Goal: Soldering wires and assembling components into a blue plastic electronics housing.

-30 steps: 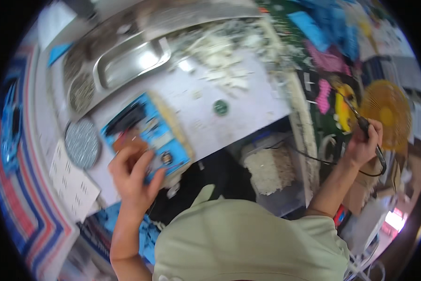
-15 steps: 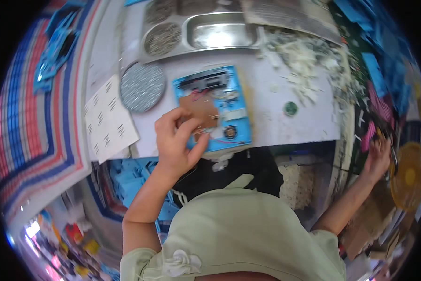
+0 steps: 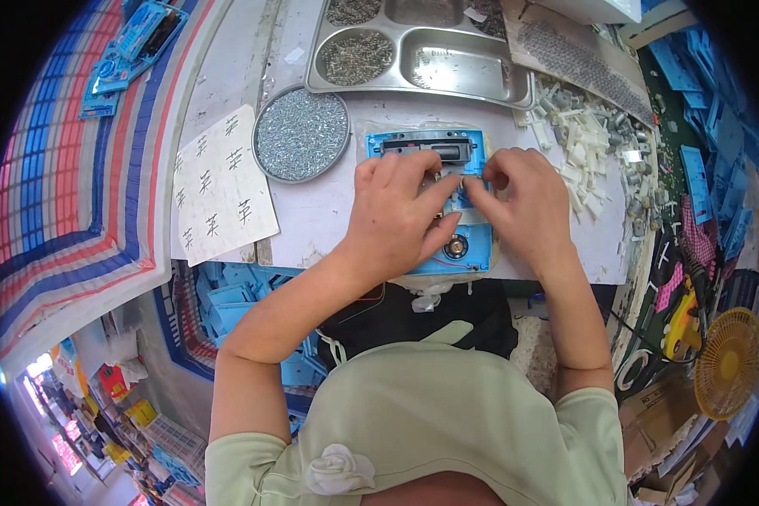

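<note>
A blue plastic housing (image 3: 474,260) lies at the table's near edge, with a black slotted part (image 3: 434,150) along its far end and a small round speaker (image 3: 455,246) near its front. My left hand (image 3: 400,211) reaches over its left side, fingers bent and fingertips at the middle of the housing. From the right, my right hand (image 3: 524,202) meets it there, thumb and forefinger drawn together close to the left fingertips. Whatever small piece lies between the fingers is hidden. The hands also cover most of the housing's inside.
Left of the housing stand a round tray of small metal pieces (image 3: 302,135) and a handwritten paper sheet (image 3: 227,190). Behind is a steel compartment tray (image 3: 472,63) with more small parts. White plastic pieces (image 3: 582,139) are heaped at right, near a yellow-handled tool (image 3: 681,325) and a yellow fan (image 3: 729,363).
My right hand has come from the tools at far right to the housing. My left hand stays over the housing, and the brown board under it no longer shows. The view has shifted.
</note>
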Demonstrator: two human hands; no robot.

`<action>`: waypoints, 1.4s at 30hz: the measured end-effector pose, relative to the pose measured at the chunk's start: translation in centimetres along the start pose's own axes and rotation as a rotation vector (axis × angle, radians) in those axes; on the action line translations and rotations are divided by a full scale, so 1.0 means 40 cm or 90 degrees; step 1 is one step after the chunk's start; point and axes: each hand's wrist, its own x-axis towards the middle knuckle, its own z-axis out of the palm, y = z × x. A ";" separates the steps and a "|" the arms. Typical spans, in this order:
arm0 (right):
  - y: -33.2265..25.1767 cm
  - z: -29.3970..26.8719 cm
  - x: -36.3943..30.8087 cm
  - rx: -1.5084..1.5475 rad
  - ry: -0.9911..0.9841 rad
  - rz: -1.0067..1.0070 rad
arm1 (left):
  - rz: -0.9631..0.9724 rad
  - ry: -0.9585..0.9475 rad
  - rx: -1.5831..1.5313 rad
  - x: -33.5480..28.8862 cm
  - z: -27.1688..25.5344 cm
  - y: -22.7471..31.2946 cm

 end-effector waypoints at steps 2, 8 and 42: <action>-0.007 0.008 0.016 -0.036 -0.022 -0.008 | -0.014 0.016 -0.012 -0.005 -0.001 -0.003; -0.022 -0.016 0.006 -0.188 -0.064 -0.045 | 0.046 0.113 -0.085 -0.012 0.060 -0.025; 0.157 0.047 -0.001 0.423 -0.204 0.201 | 0.070 0.187 -0.075 0.027 0.072 -0.048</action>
